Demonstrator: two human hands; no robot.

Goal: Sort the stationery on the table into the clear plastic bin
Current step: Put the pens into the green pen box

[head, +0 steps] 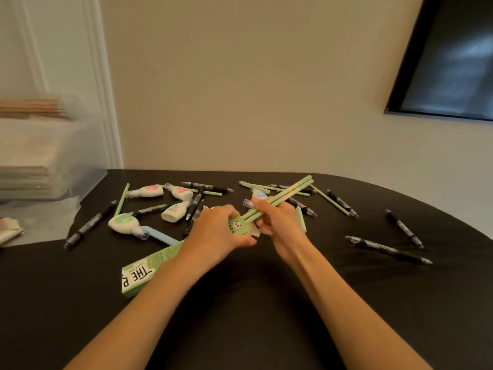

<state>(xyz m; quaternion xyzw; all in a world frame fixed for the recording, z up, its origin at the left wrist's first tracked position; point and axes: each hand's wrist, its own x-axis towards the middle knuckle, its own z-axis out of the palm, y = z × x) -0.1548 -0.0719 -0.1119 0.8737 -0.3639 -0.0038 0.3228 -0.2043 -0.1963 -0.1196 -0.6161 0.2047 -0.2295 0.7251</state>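
While I have the left hand gripping the mouth of the green box and the right hand pinching a bundle of green pencils at centre frame, I expect the loosely held bundle could fan out and miss the opening. The clear plastic bin sits blurred at the left edge, well apart. Black pens and correction tapes litter the black table. Behind it is a beige wall, with a dark panel at upper right.
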